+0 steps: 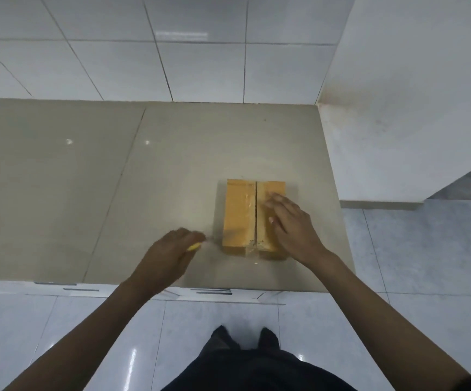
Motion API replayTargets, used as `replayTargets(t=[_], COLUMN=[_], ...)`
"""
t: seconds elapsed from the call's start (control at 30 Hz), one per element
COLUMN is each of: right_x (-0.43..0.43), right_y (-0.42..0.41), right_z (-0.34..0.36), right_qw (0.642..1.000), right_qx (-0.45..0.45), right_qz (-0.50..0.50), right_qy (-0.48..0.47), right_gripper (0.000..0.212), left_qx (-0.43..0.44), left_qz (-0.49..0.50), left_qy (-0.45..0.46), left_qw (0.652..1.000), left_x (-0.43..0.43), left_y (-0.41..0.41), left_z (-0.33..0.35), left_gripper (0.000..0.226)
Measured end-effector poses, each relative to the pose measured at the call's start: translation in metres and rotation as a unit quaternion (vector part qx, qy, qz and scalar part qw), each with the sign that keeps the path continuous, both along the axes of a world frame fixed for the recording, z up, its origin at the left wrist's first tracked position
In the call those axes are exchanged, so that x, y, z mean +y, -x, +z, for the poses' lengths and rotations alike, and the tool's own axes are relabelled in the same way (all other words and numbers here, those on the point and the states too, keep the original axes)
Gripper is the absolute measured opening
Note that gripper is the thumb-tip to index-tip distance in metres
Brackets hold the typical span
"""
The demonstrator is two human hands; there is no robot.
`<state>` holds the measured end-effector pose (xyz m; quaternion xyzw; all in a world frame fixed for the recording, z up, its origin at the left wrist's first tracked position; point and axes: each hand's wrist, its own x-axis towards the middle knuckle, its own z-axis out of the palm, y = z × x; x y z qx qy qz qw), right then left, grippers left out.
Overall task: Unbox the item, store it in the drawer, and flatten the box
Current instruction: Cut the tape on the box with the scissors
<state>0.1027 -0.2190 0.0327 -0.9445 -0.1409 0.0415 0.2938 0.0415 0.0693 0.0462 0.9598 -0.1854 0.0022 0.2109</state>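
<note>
A small brown cardboard box (240,215) lies on the beige countertop (149,179), near its front right corner. Clear tape covers its top, and a dark slit runs along the middle seam between the two flaps. My right hand (290,224) rests flat on the box's right flap, fingers spread. Just left of the box, my left hand (169,249) is closed around a small yellow tool (194,246), a cutter by the look of it, with its tip pointing toward the box. The box's contents are hidden.
Drawer fronts with dark handles (213,291) run under the counter's front edge. A tiled wall stands behind the counter and a white wall (403,122) borders it on the right. My feet stand on the glossy floor tiles below.
</note>
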Motion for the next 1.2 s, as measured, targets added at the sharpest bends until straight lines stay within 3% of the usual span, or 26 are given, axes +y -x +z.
replayTargets(t=[0.1, 0.17, 0.3, 0.53, 0.87, 1.03, 1.2], right_x=[-0.003, -0.005, -0.005, -0.004, -0.006, -0.007, -0.007], right_y=[0.0, 0.001, 0.002, 0.0, -0.004, -0.005, -0.006], right_z=[-0.002, -0.002, -0.003, -0.009, -0.01, -0.005, -0.005], right_qw=[1.0, 0.999, 0.997, 0.995, 0.997, 0.996, 1.0], right_qx=[0.017, 0.028, 0.044, 0.054, 0.048, 0.047, 0.02], right_qz=[0.001, -0.006, -0.005, -0.009, 0.002, 0.006, 0.015], right_qy=[-0.011, -0.031, -0.059, -0.085, -0.065, -0.074, -0.015], right_gripper=[0.041, 0.041, 0.041, 0.04, 0.04, 0.04, 0.039], left_qx=[0.012, -0.009, -0.062, -0.097, -0.093, -0.051, -0.009], left_qz=[-0.094, -0.099, -0.106, -0.145, -0.19, -0.192, -0.213], left_qy=[-0.085, -0.109, -0.147, -0.132, -0.15, -0.113, -0.051], left_qw=[0.992, 0.989, 0.982, 0.976, 0.966, 0.974, 0.976], left_x=[0.002, 0.004, 0.012, -0.03, -0.04, -0.037, -0.028], left_y=[0.016, 0.017, 0.012, -0.014, -0.018, -0.017, -0.018], left_z=[-0.001, -0.002, -0.008, -0.003, -0.003, -0.007, -0.002], left_gripper=[0.039, 0.053, 0.053, 0.075, 0.055, 0.054, 0.046])
